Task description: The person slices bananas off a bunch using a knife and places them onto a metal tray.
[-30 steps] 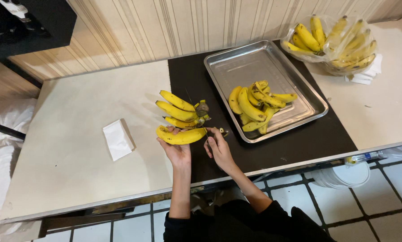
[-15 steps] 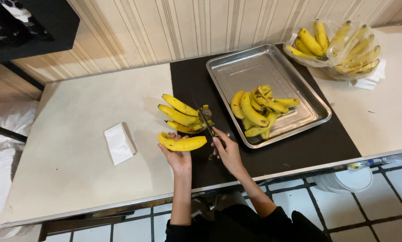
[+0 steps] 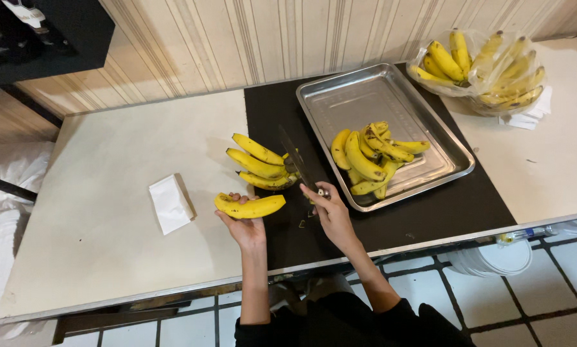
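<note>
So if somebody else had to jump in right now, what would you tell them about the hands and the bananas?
Left hand: holds one cut-off banana, palm up, over the table edge.
Right hand: grips a knife, blade pointing at the small banana bunch on the black mat.
Metal tray: holds a pile of separated bananas.
Bag of bananas: back right, untouched.
Folded white napkin: left of the hands.
Done: one banana off the bunch. Left: about three joined on the bunch, plus the bag.

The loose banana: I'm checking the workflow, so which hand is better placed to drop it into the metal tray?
Left, probably: the left hand already holds the banana. The right hand is nearer the tray but grips a knife.
</note>
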